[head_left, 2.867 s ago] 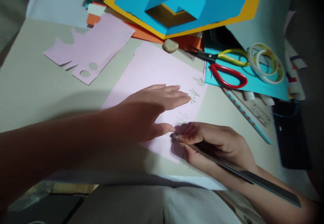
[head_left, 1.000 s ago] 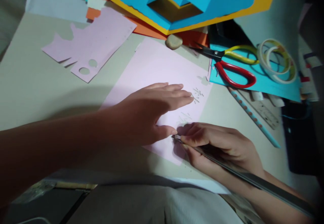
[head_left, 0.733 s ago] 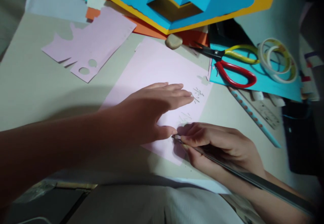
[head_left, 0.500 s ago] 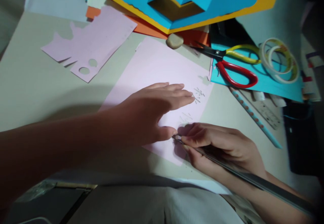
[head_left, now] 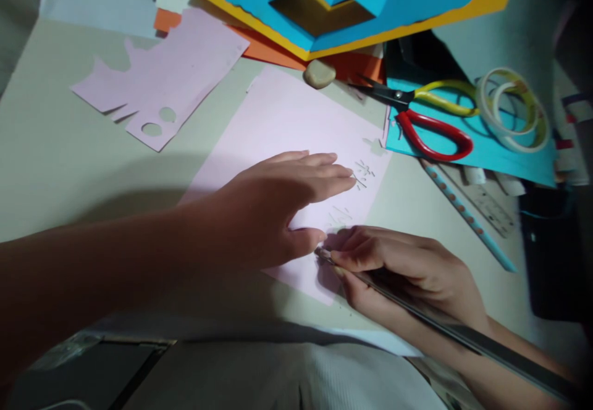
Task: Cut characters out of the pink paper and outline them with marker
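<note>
Apparent stroke-cutting: right hand (head_left: 412,265) pinches a craft knife (head_left: 428,315); spread left hand (head_left: 278,203) lies on pink paper (head_left: 282,113). The next stroke likely calls for a steady sheet.

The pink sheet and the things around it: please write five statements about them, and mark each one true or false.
1. The left hand is spread over the pink sheet. True.
2. The right hand holds the scissors. False: it holds a long dark tool.
3. The pencil lies on the pink sheet. False: it lies apart from it, on the table.
4. The cut pink scrap has two round holes. True.
5. The two tape rolls stand far apart. False: they overlap.
</note>
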Action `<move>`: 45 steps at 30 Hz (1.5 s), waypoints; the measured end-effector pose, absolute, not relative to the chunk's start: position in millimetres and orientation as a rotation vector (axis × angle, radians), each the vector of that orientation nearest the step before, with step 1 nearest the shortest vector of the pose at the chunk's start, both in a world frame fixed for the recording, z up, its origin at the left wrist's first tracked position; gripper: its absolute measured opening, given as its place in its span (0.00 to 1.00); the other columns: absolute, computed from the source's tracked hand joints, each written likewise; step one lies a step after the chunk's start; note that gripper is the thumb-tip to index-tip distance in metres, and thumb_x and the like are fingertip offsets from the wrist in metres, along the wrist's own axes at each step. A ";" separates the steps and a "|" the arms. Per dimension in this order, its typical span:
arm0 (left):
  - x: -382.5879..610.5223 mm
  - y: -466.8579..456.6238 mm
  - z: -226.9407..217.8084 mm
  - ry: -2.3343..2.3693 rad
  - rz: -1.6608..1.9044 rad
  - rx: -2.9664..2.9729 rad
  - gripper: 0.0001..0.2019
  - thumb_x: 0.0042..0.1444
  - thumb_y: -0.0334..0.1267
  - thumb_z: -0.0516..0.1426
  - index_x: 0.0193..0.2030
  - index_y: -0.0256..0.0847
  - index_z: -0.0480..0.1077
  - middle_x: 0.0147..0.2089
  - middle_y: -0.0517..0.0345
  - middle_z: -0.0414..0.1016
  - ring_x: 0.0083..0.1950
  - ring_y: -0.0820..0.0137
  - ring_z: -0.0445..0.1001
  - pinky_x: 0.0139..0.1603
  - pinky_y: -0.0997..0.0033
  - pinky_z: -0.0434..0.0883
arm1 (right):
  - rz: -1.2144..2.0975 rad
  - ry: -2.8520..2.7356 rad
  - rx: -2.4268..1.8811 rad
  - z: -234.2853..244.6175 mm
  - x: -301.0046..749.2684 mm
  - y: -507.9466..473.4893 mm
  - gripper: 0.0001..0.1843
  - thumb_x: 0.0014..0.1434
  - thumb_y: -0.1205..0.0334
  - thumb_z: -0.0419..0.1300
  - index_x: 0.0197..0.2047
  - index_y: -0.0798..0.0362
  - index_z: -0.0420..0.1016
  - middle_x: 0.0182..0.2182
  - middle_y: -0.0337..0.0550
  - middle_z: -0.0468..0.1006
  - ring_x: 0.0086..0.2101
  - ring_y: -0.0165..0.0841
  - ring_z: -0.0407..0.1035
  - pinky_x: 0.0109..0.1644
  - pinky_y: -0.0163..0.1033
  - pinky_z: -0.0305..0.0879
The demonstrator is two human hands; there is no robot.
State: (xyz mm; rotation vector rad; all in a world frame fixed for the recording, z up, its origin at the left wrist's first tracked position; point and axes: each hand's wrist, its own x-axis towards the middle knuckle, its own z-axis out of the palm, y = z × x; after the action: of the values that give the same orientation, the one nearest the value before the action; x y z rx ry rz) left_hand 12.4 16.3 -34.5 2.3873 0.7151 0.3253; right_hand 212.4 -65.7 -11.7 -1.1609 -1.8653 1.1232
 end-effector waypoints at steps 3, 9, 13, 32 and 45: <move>13.6 16.4 -33.6 0.715 0.317 2.389 0.30 0.58 0.42 0.60 0.67 0.38 0.63 0.70 0.55 0.64 0.74 0.63 0.56 0.76 0.57 0.53 | 1.125 -1.858 -1.157 -11.8 212.7 -66.4 0.13 0.51 0.79 0.65 0.34 0.50 0.75 0.27 0.42 0.80 0.29 0.37 0.78 0.29 0.37 0.74; 14.3 17.0 -32.3 0.731 0.287 2.391 0.31 0.56 0.39 0.61 0.66 0.41 0.63 0.70 0.57 0.63 0.74 0.64 0.56 0.76 0.58 0.51 | 1.057 -1.880 -1.198 -13.2 214.0 -67.0 0.13 0.51 0.77 0.66 0.34 0.49 0.76 0.28 0.42 0.81 0.32 0.38 0.80 0.29 0.38 0.75; 15.4 17.9 -32.9 0.731 0.275 2.386 0.32 0.54 0.38 0.61 0.66 0.43 0.63 0.71 0.58 0.63 0.74 0.64 0.55 0.76 0.57 0.51 | 1.071 -1.890 -1.193 -11.5 213.4 -66.0 0.13 0.51 0.77 0.65 0.34 0.48 0.76 0.26 0.41 0.80 0.32 0.38 0.79 0.28 0.38 0.74; 15.7 18.8 -33.0 0.721 0.254 2.386 0.34 0.53 0.37 0.62 0.68 0.38 0.62 0.71 0.56 0.61 0.75 0.64 0.53 0.76 0.57 0.49 | 1.011 -1.890 -1.223 -13.4 213.4 -69.1 0.13 0.50 0.77 0.66 0.32 0.50 0.74 0.28 0.42 0.82 0.31 0.38 0.79 0.29 0.37 0.73; 16.2 19.2 -33.6 0.723 0.226 2.387 0.35 0.53 0.38 0.63 0.68 0.39 0.61 0.72 0.57 0.61 0.75 0.65 0.52 0.76 0.58 0.48 | 1.099 -1.878 -1.206 -10.6 213.2 -67.2 0.10 0.52 0.78 0.64 0.30 0.53 0.76 0.25 0.43 0.80 0.28 0.35 0.78 0.32 0.37 0.75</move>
State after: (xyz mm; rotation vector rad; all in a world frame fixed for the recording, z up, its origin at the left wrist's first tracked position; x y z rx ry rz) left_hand 16.2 19.2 -33.6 2.3865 0.7229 0.2263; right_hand 213.2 -67.2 -10.6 -1.2064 -1.8785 1.0994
